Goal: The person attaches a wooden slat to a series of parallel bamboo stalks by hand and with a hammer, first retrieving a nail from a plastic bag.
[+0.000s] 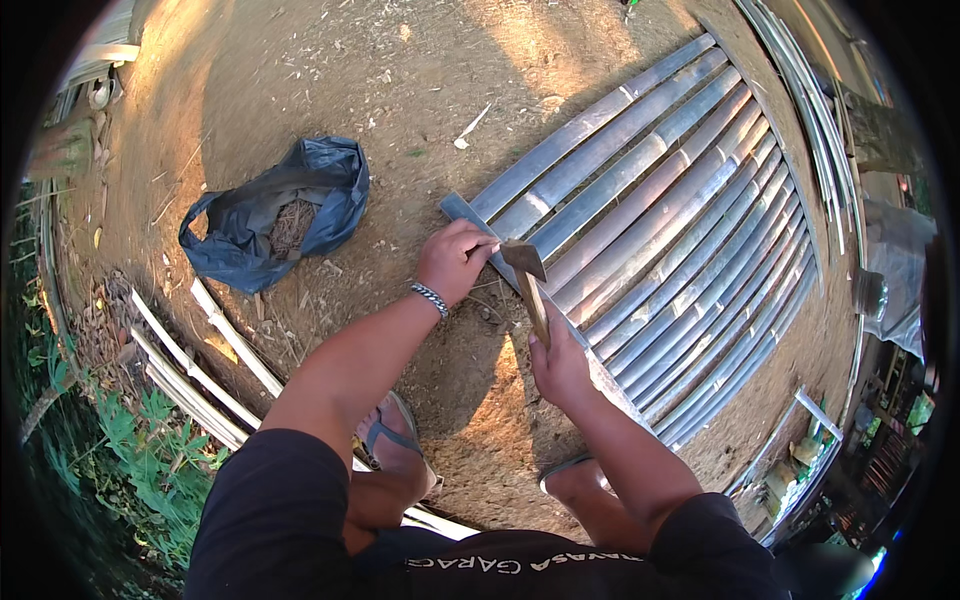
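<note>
**Head view: hatchet set against a split bamboo strip at frame centre**

Head view looks down on bare dirt ground (420,90). The left hand (455,258), with a metal bracelet (430,297) at the wrist, is closed around the near end of a grey split bamboo strip (462,212) just left of frame centre. The right hand (560,365) sits below and to the right of it, fingers wrapped around the wooden handle of a hatchet (530,280). The hatchet's head lies between the two hands, touching the strip right beside the left hand's fingers; the handle slants down to the right hand.

The strip runs from the left hand diagonally toward the lower right, passing beneath the right hand. Beyond it, filling the right half of the frame, lies a row of long bamboo halves (680,230) side by side. A dark blue plastic bag (250,225) holding dry fibres rests at the upper left, well apart from both hands. Pale thin bamboo slats (195,375) lie at the lower left.
</note>
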Tool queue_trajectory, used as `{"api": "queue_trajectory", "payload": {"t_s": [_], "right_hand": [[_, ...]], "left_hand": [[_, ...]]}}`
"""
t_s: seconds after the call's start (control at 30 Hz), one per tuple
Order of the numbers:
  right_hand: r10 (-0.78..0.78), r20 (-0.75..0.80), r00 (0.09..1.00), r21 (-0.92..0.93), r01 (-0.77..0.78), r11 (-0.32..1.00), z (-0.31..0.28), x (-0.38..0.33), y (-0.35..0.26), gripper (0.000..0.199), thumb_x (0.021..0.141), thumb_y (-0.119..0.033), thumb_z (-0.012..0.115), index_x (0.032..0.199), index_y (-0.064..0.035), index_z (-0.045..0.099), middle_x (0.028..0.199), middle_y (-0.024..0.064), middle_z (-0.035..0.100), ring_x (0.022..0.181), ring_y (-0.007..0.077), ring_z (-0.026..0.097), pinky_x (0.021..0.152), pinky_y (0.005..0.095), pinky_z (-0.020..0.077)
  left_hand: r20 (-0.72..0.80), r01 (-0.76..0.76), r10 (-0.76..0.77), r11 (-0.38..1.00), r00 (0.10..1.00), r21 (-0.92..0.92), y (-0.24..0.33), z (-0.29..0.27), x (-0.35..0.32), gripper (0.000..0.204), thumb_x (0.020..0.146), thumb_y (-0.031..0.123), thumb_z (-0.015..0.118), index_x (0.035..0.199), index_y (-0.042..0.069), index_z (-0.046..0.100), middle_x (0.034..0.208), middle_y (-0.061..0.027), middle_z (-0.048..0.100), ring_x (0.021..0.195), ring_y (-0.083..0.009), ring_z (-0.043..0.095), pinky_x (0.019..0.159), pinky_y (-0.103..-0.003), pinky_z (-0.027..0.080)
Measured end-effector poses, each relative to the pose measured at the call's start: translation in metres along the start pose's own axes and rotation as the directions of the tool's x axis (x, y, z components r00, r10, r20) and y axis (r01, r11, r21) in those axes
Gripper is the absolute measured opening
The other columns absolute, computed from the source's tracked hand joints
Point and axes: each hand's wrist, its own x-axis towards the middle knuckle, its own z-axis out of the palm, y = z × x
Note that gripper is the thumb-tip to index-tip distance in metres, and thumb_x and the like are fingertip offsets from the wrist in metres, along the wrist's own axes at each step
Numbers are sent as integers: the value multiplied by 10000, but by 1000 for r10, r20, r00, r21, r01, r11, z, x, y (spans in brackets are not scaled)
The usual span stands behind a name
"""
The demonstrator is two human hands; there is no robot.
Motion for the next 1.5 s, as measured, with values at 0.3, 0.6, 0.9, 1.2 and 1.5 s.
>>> {"api": "queue_trajectory", "payload": {"t_s": [0.3,0.6,0.9,1.2,1.5], "right_hand": [[-36,-44,998,-11,36,999,1,16,-7,567,983,-157,574,1507,-92,369,1219,311,624,1057,502,639,894,531,522],[-36,-57,998,-49,33,998,9,11,-1,570,979,-160,567,1509,-91,369,1309,308,586,1100,495,626,926,526,522],[-86,-32,996,-110,82,990,-2,17,-14,598,993,-146,567,1541,-99,333,1276,317,603,1095,490,637,916,517,528],[-152,-91,984,-148,137,979,-1,13,-9,642,975,-93,581,1559,-85,316,1243,289,618,1020,476,658,858,516,545],[-212,-156,965,-90,200,976,-2,14,-10,650,964,-96,568,1564,-122,317,1246,281,627,1003,483,661,854,539,542]], "left_hand": [[-24,-6,6,1000,1000,6,2,-4,1,118,855,175,757,870,58,762,893,-78,703,834,-284,688,750,-397,531],[-11,-36,37,999,999,25,-3,-4,0,103,845,151,732,866,52,753,898,-86,700,838,-303,681,754,-405,523],[-18,-40,40,999,999,31,-5,-2,1,103,848,159,742,863,57,755,883,-83,700,827,-298,682,750,-408,523],[-27,-25,27,998,999,59,0,-1,2,141,867,236,746,848,98,765,871,-50,702,830,-281,679,768,-414,521],[-37,-62,64,996,997,67,-1,-1,2,121,857,192,751,849,71,756,840,-74,688,792,-300,676,720,-419,519]]}}
